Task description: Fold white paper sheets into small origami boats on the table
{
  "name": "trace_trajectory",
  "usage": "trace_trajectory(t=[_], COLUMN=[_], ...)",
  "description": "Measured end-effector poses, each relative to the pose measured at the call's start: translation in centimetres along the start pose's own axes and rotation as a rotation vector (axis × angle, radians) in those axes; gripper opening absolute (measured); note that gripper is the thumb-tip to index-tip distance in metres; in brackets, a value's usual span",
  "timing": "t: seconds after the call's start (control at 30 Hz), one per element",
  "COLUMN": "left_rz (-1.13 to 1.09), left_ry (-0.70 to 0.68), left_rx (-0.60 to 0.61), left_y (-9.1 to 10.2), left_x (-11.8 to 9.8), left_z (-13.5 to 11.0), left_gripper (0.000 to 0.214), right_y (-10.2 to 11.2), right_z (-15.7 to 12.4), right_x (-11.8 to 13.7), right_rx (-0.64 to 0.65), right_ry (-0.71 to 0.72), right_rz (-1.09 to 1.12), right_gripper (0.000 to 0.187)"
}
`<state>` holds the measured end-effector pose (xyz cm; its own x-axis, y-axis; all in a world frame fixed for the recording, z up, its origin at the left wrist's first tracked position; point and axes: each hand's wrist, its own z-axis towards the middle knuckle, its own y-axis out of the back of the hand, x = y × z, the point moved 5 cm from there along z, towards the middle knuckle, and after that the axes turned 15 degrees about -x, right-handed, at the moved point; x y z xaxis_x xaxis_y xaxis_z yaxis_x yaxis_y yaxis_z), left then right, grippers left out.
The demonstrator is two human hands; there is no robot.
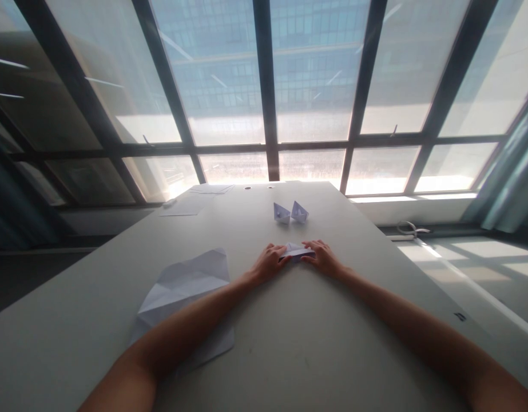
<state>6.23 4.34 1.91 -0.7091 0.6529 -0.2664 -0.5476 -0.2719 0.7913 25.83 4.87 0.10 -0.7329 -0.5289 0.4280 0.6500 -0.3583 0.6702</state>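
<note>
Mid-counter, clock set on the folded paper, twelve pointing to the windows. Paper lies low between both hands, small and white, a short peak at its middle and a long band along its near side.

Left hand at nine o'clock: fingers bent, nearly closed, the paper's left end between thumb and fingertips. Right hand at three o'clock: same bend, right end held likewise, thumb on the near side. Exact grip pressure cannot be told.

Two paper boats stand just beyond, between eleven and twelve o'clock, side by side with points up; whether they touch is unclear.

At eight o'clock, a large creased sheet, fold lines showing. Left forearm crosses above it, hiding part; contact cannot be told.

Further off at ten to eleven o'clock, flat sheets near the counter's far left edge. Dark-ringed hole toward the far end, about eleven. Off the counter at two o'clock, a pale loop and a blue-grey curtain.
</note>
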Motion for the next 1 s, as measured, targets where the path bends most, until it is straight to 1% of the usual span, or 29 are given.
trace_trajectory(t=[0.13,0.27,0.4,0.5,0.6,0.67,0.7,0.77,0.83,0.9,1.0], left_rz=[0.029,0.157,0.237,0.238,0.124,0.008,-0.045,-0.137,-0.214,-0.276,-0.331], left_ry=[-0.055,-0.023,0.032,0.082,0.131,0.154,0.164,0.200,0.251,0.307,0.333], left_rx=[0.028,0.030,0.023,0.008,-0.042,-0.113,-0.152,-0.212,-0.225,-0.213,-0.229], left_y=[0.1,0.1,0.2,0.4,0.3,0.3,0.2,0.0,-0.3,-0.6,-0.7], left_x=[-0.5,-0.8,-1.0,-0.7,-0.3,-0.2,-0.1,0.1,0.4,0.7,1.0], left_z=[0.0,-0.3,-0.5,-0.4,-0.2,0.0,0.0,0.1,0.1,0.1,0.2], left_gripper=[0.041,0.035,0.030,0.030,0.034,0.036,0.038,0.044,0.050,0.053,0.046], right_y=[-0.1,-0.4,-0.2,0.1,0.2,-0.1,-0.3,-0.5,-0.5,-0.2,0.2], right_z=[0.1,0.2,0.1,0.2,0.4,0.5,0.5,0.5,0.4,0.3,0.2], right_x=[-0.9,-1.3,-0.2,0.7,0.7,0.4,0.3,0.2,0.3,0.7,1.5], right_rx=[-0.071,-0.133,-0.193,-0.281,-0.356,-0.352,-0.339,-0.309,-0.292,-0.282,-0.274], right_ry=[-0.065,-0.112,-0.100,-0.131,-0.213,-0.265,-0.281,-0.291,-0.272,-0.213,-0.095], right_rz=[0.040,0.145,0.264,0.372,0.480,0.542,0.560,0.558,0.506,0.427,0.309], right_gripper=[0.044,0.042,0.038,0.041,0.052,0.060,0.061,0.055,0.044,0.037,0.038])
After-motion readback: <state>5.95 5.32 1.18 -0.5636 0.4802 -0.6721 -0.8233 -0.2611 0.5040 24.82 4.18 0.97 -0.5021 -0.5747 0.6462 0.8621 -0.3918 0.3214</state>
